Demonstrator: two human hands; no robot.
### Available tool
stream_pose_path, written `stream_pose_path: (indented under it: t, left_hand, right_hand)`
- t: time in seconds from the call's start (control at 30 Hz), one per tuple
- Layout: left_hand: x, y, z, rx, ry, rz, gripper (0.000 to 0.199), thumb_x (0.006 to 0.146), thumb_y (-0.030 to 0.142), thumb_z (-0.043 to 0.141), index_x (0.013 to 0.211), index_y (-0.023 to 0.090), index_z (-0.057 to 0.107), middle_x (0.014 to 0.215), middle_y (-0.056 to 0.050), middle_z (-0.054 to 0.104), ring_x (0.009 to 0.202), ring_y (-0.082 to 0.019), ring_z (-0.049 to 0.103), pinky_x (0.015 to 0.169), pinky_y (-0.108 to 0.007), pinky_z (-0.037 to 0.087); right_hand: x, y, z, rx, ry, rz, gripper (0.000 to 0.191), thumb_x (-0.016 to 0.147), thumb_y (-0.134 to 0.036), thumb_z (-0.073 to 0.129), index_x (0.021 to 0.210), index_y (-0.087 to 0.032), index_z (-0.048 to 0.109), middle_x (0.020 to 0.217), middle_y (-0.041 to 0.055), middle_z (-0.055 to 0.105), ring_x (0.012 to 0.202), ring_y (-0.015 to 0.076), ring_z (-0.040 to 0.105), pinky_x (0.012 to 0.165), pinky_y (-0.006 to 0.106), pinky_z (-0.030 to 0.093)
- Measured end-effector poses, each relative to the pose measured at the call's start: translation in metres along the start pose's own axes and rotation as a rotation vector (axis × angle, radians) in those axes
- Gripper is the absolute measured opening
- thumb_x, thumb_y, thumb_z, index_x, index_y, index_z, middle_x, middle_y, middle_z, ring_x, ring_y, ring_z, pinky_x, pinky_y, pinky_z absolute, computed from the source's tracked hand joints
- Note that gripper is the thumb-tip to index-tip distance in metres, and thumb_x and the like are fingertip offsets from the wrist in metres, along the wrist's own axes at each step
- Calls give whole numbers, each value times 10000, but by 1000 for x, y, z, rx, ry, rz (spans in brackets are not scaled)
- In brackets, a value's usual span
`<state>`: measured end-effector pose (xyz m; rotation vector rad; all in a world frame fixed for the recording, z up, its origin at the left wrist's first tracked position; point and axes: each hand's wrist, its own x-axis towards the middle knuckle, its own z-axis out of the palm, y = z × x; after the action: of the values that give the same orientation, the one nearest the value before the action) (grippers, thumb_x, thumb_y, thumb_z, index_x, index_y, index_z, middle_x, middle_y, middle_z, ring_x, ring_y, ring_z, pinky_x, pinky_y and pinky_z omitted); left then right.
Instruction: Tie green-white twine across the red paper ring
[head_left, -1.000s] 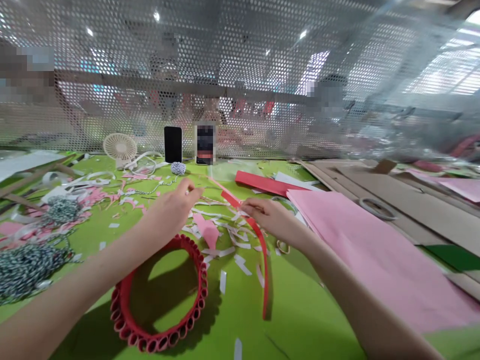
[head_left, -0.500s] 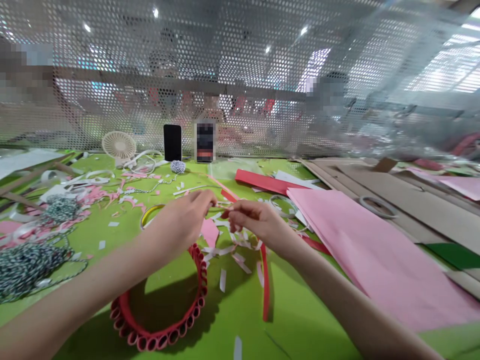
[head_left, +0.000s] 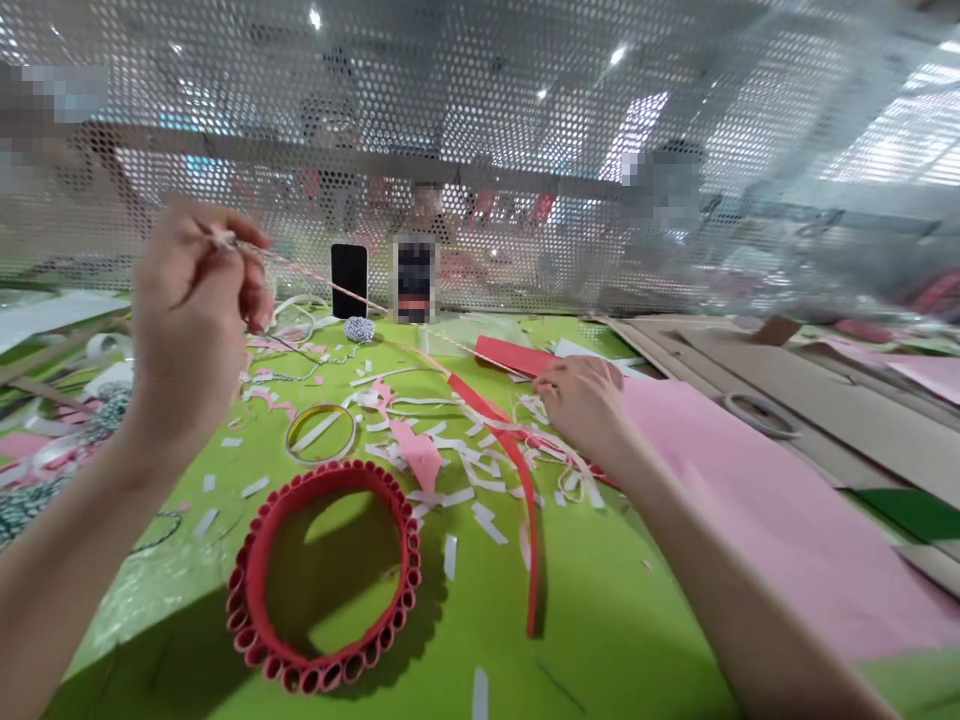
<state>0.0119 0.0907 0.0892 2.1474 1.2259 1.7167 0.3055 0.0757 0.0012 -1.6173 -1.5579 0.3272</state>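
Raised at the left, my left hand (head_left: 199, 300) is closed on one end of a thin pink-and-white twisted string (head_left: 352, 296). The string runs taut across to my right hand (head_left: 581, 398), whose fingers are closed around it low over the table. Below and between the hands lies a red paper ring (head_left: 259, 590) edged with small rolled loops. A narrow red paper strip (head_left: 531, 540) lies to its right. Beyond the ring are a roll of tape (head_left: 291, 447), a pink paper scrap (head_left: 420, 455) and several white paper bits (head_left: 450, 555).
A pink paper sheet (head_left: 720, 510) and brown cardboard (head_left: 795, 390) cover the right side, with a grey ring (head_left: 761, 414) on top. Two phones, one a dark phone (head_left: 349, 282), stand against a perforated metal screen (head_left: 510, 130). Green-white cord (head_left: 34, 510) lies at the left.
My hands were close together over the scraps. The left hand has risen to the left and the right hand has shifted slightly right, with the string now stretched between them.
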Motion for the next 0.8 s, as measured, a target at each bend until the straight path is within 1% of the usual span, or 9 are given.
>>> stream_pose_path:
  t: [0.07, 0.17, 0.23, 0.37, 0.5, 0.6, 0.67, 0.7, 0.8]
  left_hand:
    - [1, 2, 1, -34, -40, -38, 188, 845, 95, 291, 919, 167, 448, 708, 46, 385, 532, -17, 331, 487, -152, 292]
    - [-2, 6, 9, 140, -417, -132, 227, 832, 129, 316, 887, 167, 533, 638, 45, 414, 465, -16, 307, 451, -153, 252]
    - [-12, 12, 20, 214, -670, -157, 263, 826, 129, 322, 857, 170, 580, 637, 28, 487, 460, -44, 362, 443, -174, 289]
    - [-44, 24, 46, 186, -928, 15, 249, 857, 254, 341, 847, 154, 569, 804, -28, 567, 674, -132, 518, 588, -246, 407]
    - [-64, 27, 59, 366, -1010, 275, 218, 861, 214, 351, 825, 116, 542, 779, -57, 541, 624, -155, 511, 568, -277, 404]
    - [-52, 17, 55, 553, -955, 271, 201, 846, 131, 349, 822, 135, 548, 779, -46, 547, 631, -149, 517, 556, -256, 393]
    - [-37, 4, 48, 705, -864, 177, 253, 868, 141, 303, 828, 141, 553, 811, -48, 557, 670, -143, 531, 582, -245, 398]
    - [-30, -4, 44, 773, -833, 133, 283, 872, 137, 278, 832, 128, 558, 823, -66, 561, 680, -153, 540, 582, -255, 399]
    - [-15, -21, 33, 909, -870, 54, 252, 808, 80, 351, 736, 77, 593, 730, -122, 577, 663, -235, 564, 529, -306, 384]
  right_hand:
    - [2, 2, 2, -11, 35, -23, 102, 636, -201, 541, 537, -200, 562, 770, 66, 584, 947, 267, 453, 866, 442, 262]
    - [-4, -11, 6, 52, -47, -61, 171, 736, -291, 458, 681, -197, 590, 666, 28, 591, 736, 199, 545, 730, 353, 382]
    - [-15, -29, 10, 104, -149, -87, 235, 786, -337, 407, 772, -188, 588, 542, -12, 547, 555, 152, 527, 585, 276, 394]
    - [-41, -66, 13, 69, -352, -211, 186, 801, -287, 437, 727, -189, 576, 610, -5, 571, 528, 122, 481, 498, 229, 330]
    - [-53, -83, 14, 3, -443, -304, 219, 818, -232, 400, 658, -185, 542, 599, 1, 567, 548, 124, 491, 520, 228, 340]
    - [-44, -69, 13, 3, -402, -263, 191, 802, -237, 416, 690, -189, 563, 604, -5, 576, 505, 114, 463, 493, 223, 326]
    - [-30, -50, 11, 19, -275, -161, 166, 769, -251, 442, 672, -190, 562, 569, -15, 553, 469, 110, 431, 465, 221, 307]
    - [-22, -38, 9, 40, -120, -99, 154, 745, -265, 460, 649, -190, 555, 525, -26, 515, 441, 106, 399, 447, 220, 288]
    - [-3, -10, 3, 42, 98, -23, 173, 744, -260, 405, 617, -190, 499, 496, -33, 440, 431, 107, 345, 438, 224, 255]
